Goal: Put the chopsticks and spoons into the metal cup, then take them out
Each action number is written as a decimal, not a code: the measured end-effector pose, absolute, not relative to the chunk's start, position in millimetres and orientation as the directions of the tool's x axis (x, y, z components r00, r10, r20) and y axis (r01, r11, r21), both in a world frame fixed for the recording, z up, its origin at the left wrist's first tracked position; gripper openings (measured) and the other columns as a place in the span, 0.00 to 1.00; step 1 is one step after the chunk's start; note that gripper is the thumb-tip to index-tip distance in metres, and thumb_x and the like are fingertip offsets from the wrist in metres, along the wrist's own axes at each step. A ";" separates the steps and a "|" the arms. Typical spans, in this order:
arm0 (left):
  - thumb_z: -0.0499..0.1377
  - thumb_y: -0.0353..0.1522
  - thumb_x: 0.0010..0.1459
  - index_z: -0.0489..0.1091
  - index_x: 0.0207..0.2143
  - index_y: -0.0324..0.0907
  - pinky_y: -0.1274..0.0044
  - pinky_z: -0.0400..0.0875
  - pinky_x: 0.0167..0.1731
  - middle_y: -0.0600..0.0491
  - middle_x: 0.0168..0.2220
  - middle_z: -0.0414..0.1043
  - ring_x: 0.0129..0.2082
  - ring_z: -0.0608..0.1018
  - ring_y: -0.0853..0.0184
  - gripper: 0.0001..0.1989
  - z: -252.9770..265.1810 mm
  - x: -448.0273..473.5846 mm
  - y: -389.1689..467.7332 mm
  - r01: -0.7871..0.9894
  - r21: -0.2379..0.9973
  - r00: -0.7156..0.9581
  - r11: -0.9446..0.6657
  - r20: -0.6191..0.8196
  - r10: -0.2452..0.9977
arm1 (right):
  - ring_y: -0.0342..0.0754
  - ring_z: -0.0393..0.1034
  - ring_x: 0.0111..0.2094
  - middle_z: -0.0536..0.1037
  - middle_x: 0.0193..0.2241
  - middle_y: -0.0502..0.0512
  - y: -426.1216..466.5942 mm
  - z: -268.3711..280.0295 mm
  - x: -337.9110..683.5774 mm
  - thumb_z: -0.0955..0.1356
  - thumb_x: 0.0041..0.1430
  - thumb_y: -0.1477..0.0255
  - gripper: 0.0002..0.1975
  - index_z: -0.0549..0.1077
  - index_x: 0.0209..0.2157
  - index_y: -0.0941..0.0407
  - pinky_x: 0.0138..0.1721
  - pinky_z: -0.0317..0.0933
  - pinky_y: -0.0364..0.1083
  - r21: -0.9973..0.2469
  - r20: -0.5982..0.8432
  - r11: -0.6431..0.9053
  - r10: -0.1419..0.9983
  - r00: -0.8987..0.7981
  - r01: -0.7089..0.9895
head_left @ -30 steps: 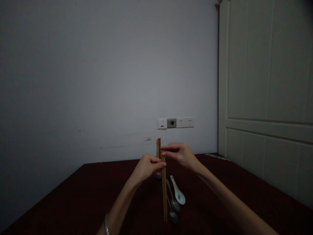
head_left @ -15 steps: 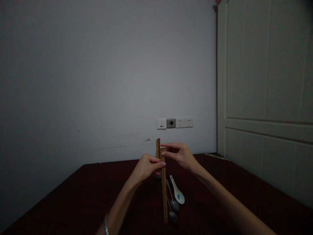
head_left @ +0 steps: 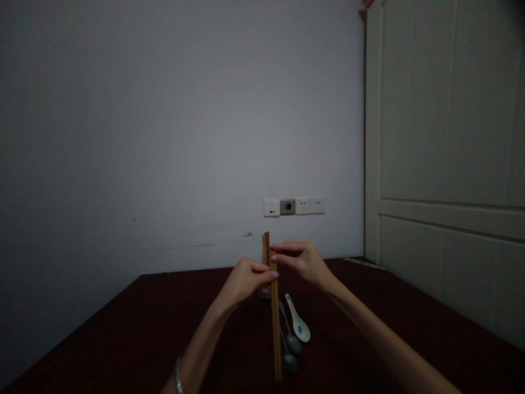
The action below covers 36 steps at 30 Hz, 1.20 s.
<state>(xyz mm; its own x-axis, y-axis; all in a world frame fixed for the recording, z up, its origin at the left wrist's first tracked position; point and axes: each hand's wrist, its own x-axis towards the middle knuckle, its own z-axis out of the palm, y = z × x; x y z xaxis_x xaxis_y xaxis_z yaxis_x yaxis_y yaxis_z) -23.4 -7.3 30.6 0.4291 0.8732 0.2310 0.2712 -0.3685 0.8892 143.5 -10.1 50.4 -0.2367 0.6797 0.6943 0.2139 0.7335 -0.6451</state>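
Note:
Light wooden chopsticks [head_left: 276, 323] hang steeply in front of me, their lower ends toward me. My left hand [head_left: 249, 279] pinches them partway down between thumb and fingers. At their upper end my right hand [head_left: 298, 259] is closed, thumb and index finger on the sticks. Just behind, a few more chopsticks [head_left: 266, 243], some darker, stand upright; what they rest in is mostly hidden by my left hand. A small piece of a round greyish thing [head_left: 264, 294] shows below that hand.
A white soup spoon [head_left: 299, 323] with a blue mark lies on the dark red table [head_left: 176, 323]. Beside it are two metal spoons [head_left: 293, 343], partly behind the chopsticks. Wall sockets [head_left: 309, 206] are at the back, and a pale panelled door [head_left: 447, 164] stands on the right.
The lower ends of the held chopsticks have dropped slightly. My right index finger has come down a little closer to the thumb. My left hand stays almost still.

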 end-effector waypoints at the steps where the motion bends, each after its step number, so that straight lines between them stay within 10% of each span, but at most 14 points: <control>1: 0.59 0.40 0.45 0.74 0.23 0.34 0.80 0.62 0.22 0.52 0.18 0.68 0.19 0.67 0.73 0.15 30.7 -23.5 -7.2 0.273 0.885 0.432 -0.376 0.236 0.870 | 0.46 0.70 0.32 0.77 0.29 0.54 -10.3 50.3 143.3 0.70 0.45 0.70 0.11 0.76 0.33 0.56 0.35 0.63 0.46 -0.650 0.690 0.730 0.684 -0.236 0.213; 11: 0.59 0.39 0.45 0.73 0.21 0.34 0.81 0.59 0.20 0.54 0.16 0.66 0.18 0.65 0.74 0.15 29.9 -25.0 -7.8 0.242 0.879 0.449 -0.411 0.274 0.850 | 0.43 0.69 0.27 0.74 0.24 0.49 -2.4 49.3 144.0 0.72 0.40 0.72 0.19 0.72 0.38 0.57 0.33 0.64 0.45 -0.757 0.624 0.654 0.725 -0.292 0.007; 36: 0.59 0.39 0.45 0.74 0.23 0.34 0.80 0.62 0.22 0.51 0.19 0.69 0.19 0.68 0.73 0.14 33.7 -27.4 -14.8 0.217 0.887 0.468 -0.407 0.271 0.841 | 0.44 0.69 0.30 0.77 0.27 0.52 -5.1 52.9 146.0 0.72 0.41 0.68 0.12 0.76 0.31 0.56 0.34 0.63 0.45 -0.665 0.687 0.734 0.673 -0.274 0.138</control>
<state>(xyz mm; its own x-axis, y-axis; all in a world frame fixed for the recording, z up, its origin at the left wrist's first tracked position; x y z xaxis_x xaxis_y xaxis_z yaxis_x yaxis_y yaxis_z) -27.4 -14.8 33.7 0.4676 0.8412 0.2714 0.2173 -0.4071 0.8872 146.0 -5.1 52.9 -0.2741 0.6732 0.6867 0.1381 0.7343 -0.6647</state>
